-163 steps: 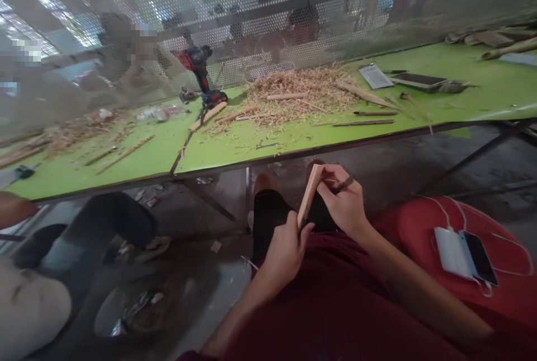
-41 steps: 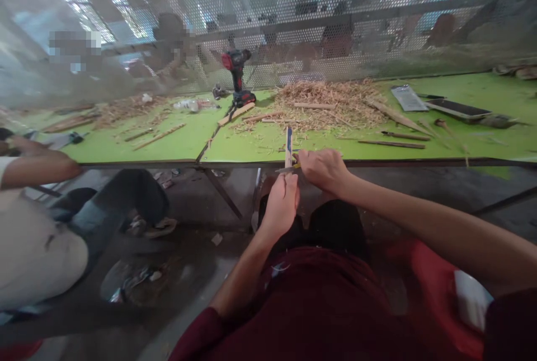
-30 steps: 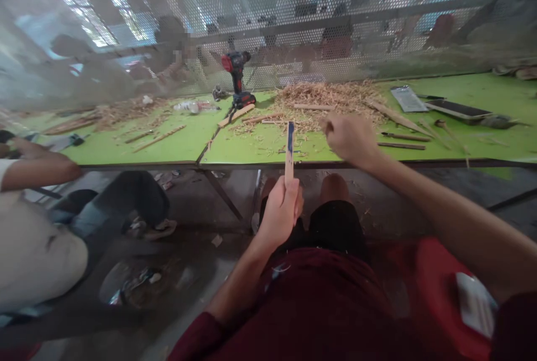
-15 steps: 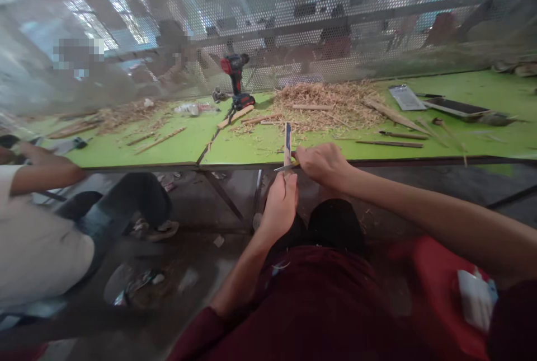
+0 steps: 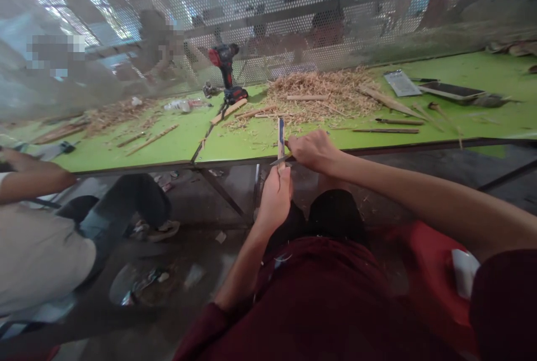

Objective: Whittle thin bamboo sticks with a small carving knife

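Observation:
My left hand (image 5: 274, 196) is closed around the near end of a narrow wooden strip (image 5: 281, 137). The strip points away from me over the table's front edge and has a blue mark near its far end. My right hand (image 5: 312, 150) is wrapped round the handle of a knife (image 5: 280, 160). Its thin blade lies across the strip, just beyond my left fingers. Most of the handle is hidden inside my fist.
On the green table (image 5: 243, 145) lie a heap of wood shavings (image 5: 327, 89), a cordless drill (image 5: 226, 73), a phone (image 5: 451, 90), a silver packet (image 5: 401, 83) and several thin sticks. A mesh screen stands behind. Another person's arm (image 5: 36, 176) is at left.
The view has shifted slightly, so table things sit a little further left and higher. My hands keep their grips, and the blade stays across the strip near my left fingers.

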A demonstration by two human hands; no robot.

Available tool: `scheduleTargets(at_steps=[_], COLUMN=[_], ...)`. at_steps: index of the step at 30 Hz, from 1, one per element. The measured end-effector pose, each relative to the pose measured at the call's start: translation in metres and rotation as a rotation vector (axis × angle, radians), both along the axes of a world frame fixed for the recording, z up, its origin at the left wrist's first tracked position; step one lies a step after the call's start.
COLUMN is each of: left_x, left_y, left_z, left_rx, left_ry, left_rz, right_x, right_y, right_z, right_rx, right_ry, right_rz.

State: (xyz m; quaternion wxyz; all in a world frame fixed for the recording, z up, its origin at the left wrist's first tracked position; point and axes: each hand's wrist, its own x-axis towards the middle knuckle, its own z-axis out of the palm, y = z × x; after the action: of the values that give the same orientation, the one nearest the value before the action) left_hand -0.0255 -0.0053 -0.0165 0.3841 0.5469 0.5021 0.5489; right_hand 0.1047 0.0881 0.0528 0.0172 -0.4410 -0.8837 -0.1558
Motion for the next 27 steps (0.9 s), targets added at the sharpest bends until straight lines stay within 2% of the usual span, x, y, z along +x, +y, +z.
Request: scheduleTargets(at_steps=[5, 10, 12, 14, 15, 18, 21, 23, 25, 27], left_x=[-0.002, -0.002, 0.0, 0.004, 0.007, 0.014, 0.019, 0.021, 0.023, 0.023], left_y=[0.001, 0.001, -0.008, -0.021, -0.027, -0.035, -0.026, -0.02, -0.018, -0.017], left_z=[0.004, 0.004, 0.004, 0.004, 0.003, 0.001, 0.001, 0.002, 0.003, 0.002], left_rx=[-0.119, -0.179, -0.202, -0.225, -0.234, -0.239, -0.201, -0.186, -0.177, -0.151], left_ry=[-0.146, -0.182, -0.177, -0.183, -0.189, -0.322, -0.417, -0.41, -0.347, -0.243], left_rz=[-0.048, -0.054, -0.061, -0.101, -0.163, -0.263, -0.293, -0.307, -0.263, -0.168], right_x=[-0.001, -0.007, -0.002, 0.013, 0.024, 0.051, 0.054, 0.041, 0.024, 0.011], right_y=[-0.004, -0.003, 0.009, 0.028, 0.037, 0.047, 0.02, -0.008, -0.03, -0.041], right_z=[0.001, -0.004, 0.002, 0.015, 0.021, 0.034, 0.03, 0.021, 0.01, 0.002], right_rx=[-0.046, -0.06, -0.071, -0.073, -0.058, 0.018, 0.009, -0.098, -0.185, -0.21], right_ry=[0.051, 0.086, 0.136, 0.188, 0.209, 0.271, 0.29, 0.246, 0.171, 0.146], right_rz=[-0.013, -0.002, -0.087, -0.268, -0.357, -0.453, -0.382, -0.287, -0.234, -0.231])
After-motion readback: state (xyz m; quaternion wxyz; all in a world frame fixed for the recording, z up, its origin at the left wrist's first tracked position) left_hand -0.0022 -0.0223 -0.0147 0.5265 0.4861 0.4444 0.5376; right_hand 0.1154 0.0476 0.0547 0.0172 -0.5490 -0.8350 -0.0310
